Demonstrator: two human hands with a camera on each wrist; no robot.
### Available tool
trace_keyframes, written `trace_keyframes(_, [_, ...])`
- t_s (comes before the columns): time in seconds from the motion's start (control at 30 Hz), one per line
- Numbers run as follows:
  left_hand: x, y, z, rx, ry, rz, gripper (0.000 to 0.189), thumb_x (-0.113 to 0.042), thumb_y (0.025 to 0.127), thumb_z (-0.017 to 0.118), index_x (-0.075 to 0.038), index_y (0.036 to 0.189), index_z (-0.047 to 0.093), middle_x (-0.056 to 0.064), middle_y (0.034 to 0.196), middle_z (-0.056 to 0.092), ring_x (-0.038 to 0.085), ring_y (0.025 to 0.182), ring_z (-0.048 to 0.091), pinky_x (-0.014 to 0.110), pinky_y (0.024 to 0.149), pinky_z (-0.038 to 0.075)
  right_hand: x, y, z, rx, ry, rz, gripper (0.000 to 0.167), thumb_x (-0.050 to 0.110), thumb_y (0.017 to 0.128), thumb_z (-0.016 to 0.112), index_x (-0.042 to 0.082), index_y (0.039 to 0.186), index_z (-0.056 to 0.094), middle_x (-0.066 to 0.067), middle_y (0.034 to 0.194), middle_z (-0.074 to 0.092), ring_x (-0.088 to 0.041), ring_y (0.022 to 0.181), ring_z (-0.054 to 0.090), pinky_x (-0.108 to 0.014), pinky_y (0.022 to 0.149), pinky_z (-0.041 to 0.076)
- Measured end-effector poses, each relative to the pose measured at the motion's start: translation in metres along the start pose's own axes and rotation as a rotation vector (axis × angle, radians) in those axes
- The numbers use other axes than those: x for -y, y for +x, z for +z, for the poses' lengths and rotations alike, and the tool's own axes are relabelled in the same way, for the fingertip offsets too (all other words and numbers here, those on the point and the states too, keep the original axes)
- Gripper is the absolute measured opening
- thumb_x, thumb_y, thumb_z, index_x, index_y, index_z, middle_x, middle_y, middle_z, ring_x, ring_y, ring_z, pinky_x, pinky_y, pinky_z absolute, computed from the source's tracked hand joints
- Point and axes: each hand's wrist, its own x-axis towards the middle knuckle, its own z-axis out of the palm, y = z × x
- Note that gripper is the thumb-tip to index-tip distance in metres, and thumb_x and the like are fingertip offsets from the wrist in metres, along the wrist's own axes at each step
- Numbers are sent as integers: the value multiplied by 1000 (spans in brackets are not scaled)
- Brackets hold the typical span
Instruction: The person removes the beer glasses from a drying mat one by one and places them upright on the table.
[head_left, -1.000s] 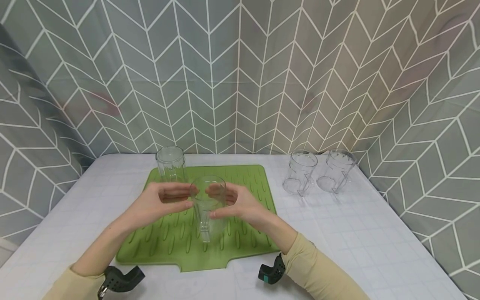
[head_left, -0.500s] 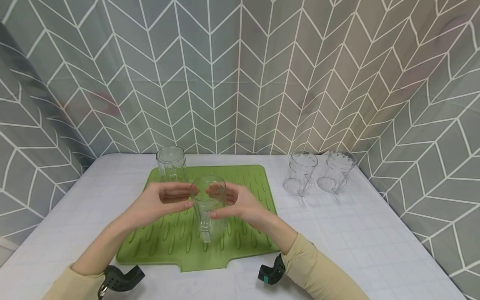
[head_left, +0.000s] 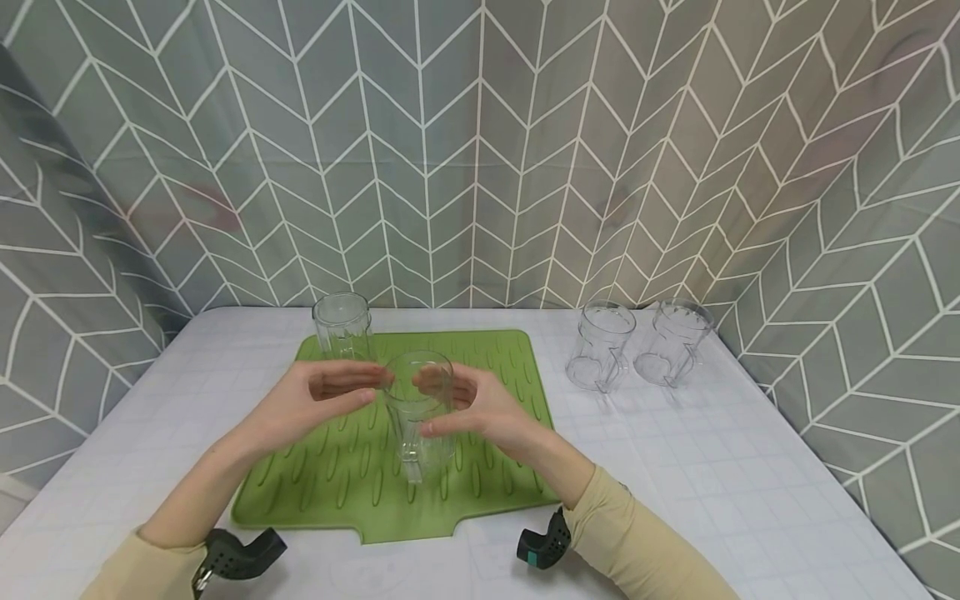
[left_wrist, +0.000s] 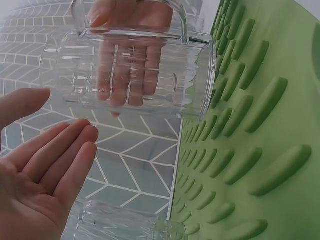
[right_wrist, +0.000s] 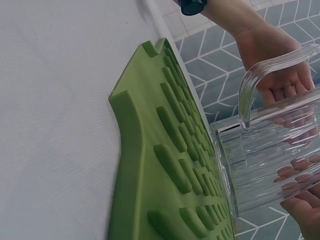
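Observation:
A clear glass mug (head_left: pixel 420 425) is upright at the middle of a green ridged drying mat (head_left: pixel 337 500), its handle facing me. Its lower end meets the mat in the right wrist view. My right hand (head_left: pixel 487 408) holds the mug from the right, fingers behind and thumb in front. My left hand (head_left: pixel 300 408) is beside the mug's left side, fingers extended; the left wrist view shows a gap between that hand (left_wrist: pixel 50 170) and the mug (left_wrist: pixel 135 70). Another glass mug (head_left: pixel 342 321) stands at the mat's back left corner, its lower part behind my left hand.
Two more glass mugs, one nearer (head_left: pixel 600 346) and one farther right (head_left: pixel 672 342), stand on the white tablecloth (head_left: pixel 712 467) right of the mat. A grey curtain with white chevrons (head_left: pixel 480 150) rises behind the table. Black wrist devices (head_left: pixel 243 554) sit on both sleeves.
My left hand's thumb and fingers have come away from the mug and spread slightly, moving a little left. The right hand and the mug have stayed almost where they were.

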Motion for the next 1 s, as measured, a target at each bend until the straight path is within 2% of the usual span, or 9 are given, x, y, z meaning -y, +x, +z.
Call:
trace_keyframes(0.13, [0,-1,-3,-18,24,35,38,-21,101,62,-5,135,60,8,130,67,15,116,67,22,95,55,2,-1,0,-6,5,6,67,3,81,80,9,142,53,-7,143,58,-33,139,47,-40,116,42])
trace_keyframes(0.27, [1,-2,-5,-39,21,31,37,-20,101,60,-5,135,61,9,129,68,7,113,67,19,95,54,2,-1,0,-8,7,10,67,2,81,79,8,142,53,-7,143,58,-32,139,46,-41,117,41])
trace_keyframes(0.5, [6,-2,-12,-84,-13,39,35,-19,102,59,-5,133,62,9,126,70,6,114,66,17,97,52,2,-1,0,-12,4,6,66,2,80,79,9,141,54,-7,143,58,-30,139,48,-43,117,40])
trace_keyframes(0.63, [8,-3,-15,-103,-46,87,33,-15,103,56,1,132,62,5,124,71,7,113,67,19,95,54,2,-1,0,-16,3,5,66,1,79,80,9,140,55,-7,142,59,-30,138,49,-42,117,41])
trace_keyframes(0.8, [12,-3,-22,-159,-51,166,31,-9,105,51,9,128,61,1,119,74,9,109,69,23,89,59,3,-1,0,-18,5,5,66,1,79,80,8,140,55,-7,142,59,-31,138,48,-41,116,41])
trace_keyframes(1.0, [17,-5,-32,-228,-68,168,32,-12,106,47,9,124,63,0,115,75,10,106,71,24,88,60,3,-1,0,-25,0,11,67,1,78,80,8,140,55,-7,142,59,-27,137,50,-42,117,40])
